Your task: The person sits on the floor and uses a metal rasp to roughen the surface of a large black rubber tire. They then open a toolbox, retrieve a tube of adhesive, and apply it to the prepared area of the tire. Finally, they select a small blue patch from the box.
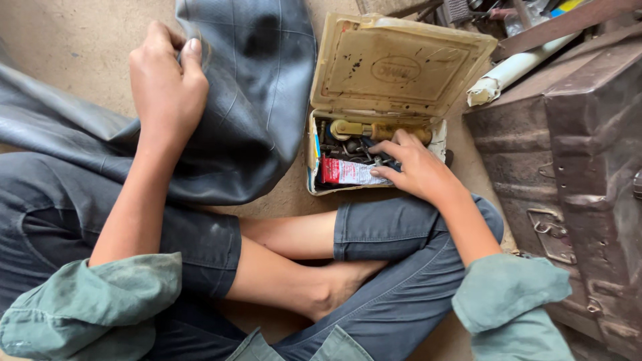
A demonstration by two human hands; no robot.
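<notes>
Head view: the tube [261,100] is pinched at its top fold by the left hand [167,87], closed on the rubber. The right hand [411,167], fingers half-curled, rests on the red-and-white glue [348,172] in the open box [401,67]. The pinch is best kept firm while small parts are sorted.

The small open box [374,144] is crowded: a red and white tube [348,172], a brass tool [381,129] and loose metal bits fill its tray, leaving little gap between them. Its raised lid [401,63] blocks approach from 12 o'clock. At 3 o'clock a dented metal trunk [575,167] walls off that side, with a white pipe [518,67] at 1 o'clock. The black rubber inner tube [254,100] lies at 9 o'clock, a strip of bare floor [294,197] between it and the box
</notes>
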